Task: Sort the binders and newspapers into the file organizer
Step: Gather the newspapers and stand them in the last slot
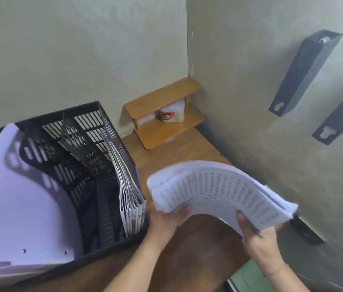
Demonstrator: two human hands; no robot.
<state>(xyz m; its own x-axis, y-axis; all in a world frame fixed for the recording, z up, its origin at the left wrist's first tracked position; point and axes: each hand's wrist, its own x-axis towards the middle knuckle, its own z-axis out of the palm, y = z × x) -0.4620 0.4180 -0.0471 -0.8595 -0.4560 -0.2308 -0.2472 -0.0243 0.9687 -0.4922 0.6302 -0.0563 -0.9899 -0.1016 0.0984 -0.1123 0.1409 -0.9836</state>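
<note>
**A:** What is the setting?

**B:** A wooden desk (pixel 189 152) set into a corner of beige walls (pixel 82 49), filling the centre and bottom of the frame.

**A:** What do the hands do?

**B:** Both are closed on one thick, bowed stack of printed newspapers (pixel 219 190), held above the desk at lower right. The left hand (pixel 166 222) clamps the stack's left end, thumb on top and fingers beneath. The right hand (pixel 259 239) clamps the right end, thumb pressed on the printed face. The stack arches upward between the two grips; its print is blurred.

**A:** What lies just beside the left hand?

**B:** A black slotted file organizer (pixel 75 165), occupying the lower left of the frame. Its rightmost compartment holds a row of folded papers (pixel 128 186) standing on edge, nearly touching the left hand. The middle compartments between the perforated dividers show only black plastic. At the far left, a large white binder (pixel 14 203) stands in the organizer, its curved cover facing the camera.

**A:** And farther out?

**B:** At centre, against the corner, a small two-tier wooden shelf (pixel 164 114) rests on the desk, with a white printed container (pixel 172 114) on its lower tier. At upper right, two dark metal brackets (pixel 305 74) are fixed to the wall, well apart from the stack.
</note>
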